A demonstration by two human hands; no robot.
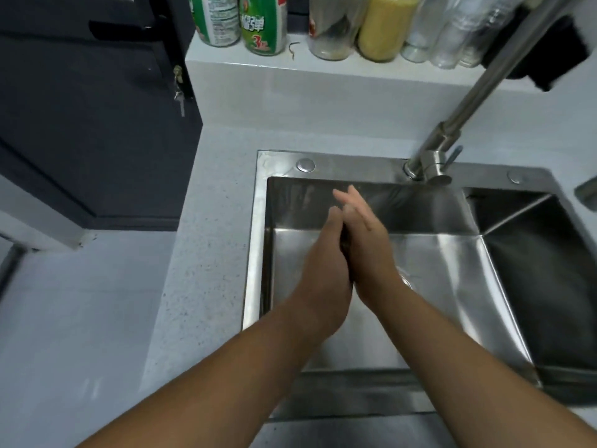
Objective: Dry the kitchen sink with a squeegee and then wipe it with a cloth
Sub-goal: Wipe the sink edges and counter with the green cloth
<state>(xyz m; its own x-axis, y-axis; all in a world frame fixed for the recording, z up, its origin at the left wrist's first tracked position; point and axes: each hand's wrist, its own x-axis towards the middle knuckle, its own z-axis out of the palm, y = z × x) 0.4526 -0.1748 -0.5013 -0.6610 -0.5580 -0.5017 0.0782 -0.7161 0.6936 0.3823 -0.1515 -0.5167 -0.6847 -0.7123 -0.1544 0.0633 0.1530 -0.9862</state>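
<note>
Over the sink (pixel 326 158), both hands are pressed palm to palm, roughly mid-basin. Left hand (pixel 323 263) and right hand (pixel 365 250) have fingers straight, held together and flat, pointing toward the sink's back wall. A thin dark sliver shows between the palms; can't tell what it is or whether anything is actually gripped. Both forearms are bare and come in from the near edge of the sink.

The sink is brushed stainless, a square basin with a raised step on its right side dropping into a deeper section. The floor of the basin looks glossy, with streaky marks on the back wall. Drain is mostly hidden behind the right wrist. Squeegee and cloth: neither one identifiable in view.

The faucet (pixel 478 95) is mounted on the sink's back rim, right of centre, and its neck angles up and to the right. Two round caps sit on the same rim. A dark item (pixel 549 59) hangs near the faucet's upper end.

The countertop (pixel 206 253) around the sink is pale grey and speckled. Behind the sink, a raised ledge (pixel 258 64) holds two green-labelled bottles (pixel 240 21), a jar of yellow grains (pixel 384 27) and clear containers. Left of the sink is a dark door (pixel 80 124) with keys in its lock.
</note>
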